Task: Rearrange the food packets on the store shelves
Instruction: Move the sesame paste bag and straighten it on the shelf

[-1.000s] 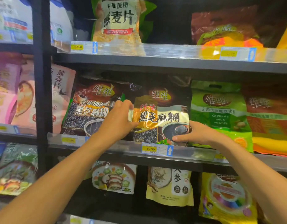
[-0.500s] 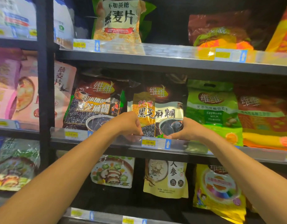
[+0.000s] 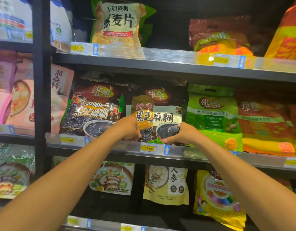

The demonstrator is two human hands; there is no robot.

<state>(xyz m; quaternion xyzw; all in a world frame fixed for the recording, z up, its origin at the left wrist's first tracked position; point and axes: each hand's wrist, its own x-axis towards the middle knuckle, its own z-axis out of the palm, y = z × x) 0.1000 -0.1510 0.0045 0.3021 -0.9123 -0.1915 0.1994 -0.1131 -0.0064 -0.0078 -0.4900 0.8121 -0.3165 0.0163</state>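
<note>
A dark brown black-sesame packet (image 3: 158,110) with an orange band stands upright in the middle of the middle shelf (image 3: 185,153). My left hand (image 3: 128,128) grips its lower left corner and my right hand (image 3: 182,133) grips its lower right corner, both just above the shelf's front rail. A second black-sesame packet (image 3: 94,109) leans beside it on the left. A green soybean milk powder packet (image 3: 212,115) stands on the right, touching it.
An oat packet (image 3: 118,24) and a red-orange packet (image 3: 222,35) sit on the upper shelf. An orange packet (image 3: 267,124) is at the far right. Pink packets (image 3: 19,95) fill the left bay behind a dark upright post (image 3: 41,90). Several packets hang below.
Both hands slid down from the packet's sides to its bottom corners. The packet now stands straighter and closer to the green packet.
</note>
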